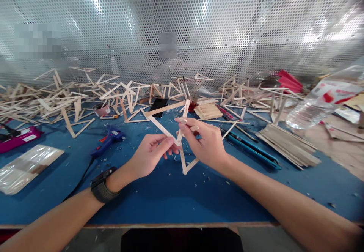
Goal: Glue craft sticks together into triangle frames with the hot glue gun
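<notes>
Both hands meet at a frame of joined popsicle sticks (162,126), held above the blue table (159,202). My left hand (155,149) pinches the frame near a corner where sticks cross. Closed fingers of my right hand (203,138) grip the same piece from the other side, by the upright stick. One stick of the frame slants back to the upper left, and another corner points down toward me. Where the sticks overlap, the fingers hide part of the joint. A blue hot glue gun (106,142) lies left of my left hand.
Many joined stick frames (71,92) pile along the perforated metal screen (182,28). To the right lie a teal box cutter (253,149), a stack of loose sticks (288,145) and a clear plastic bottle (321,96). A wrapped stick packet (28,168) and a magenta power strip (19,138) sit left.
</notes>
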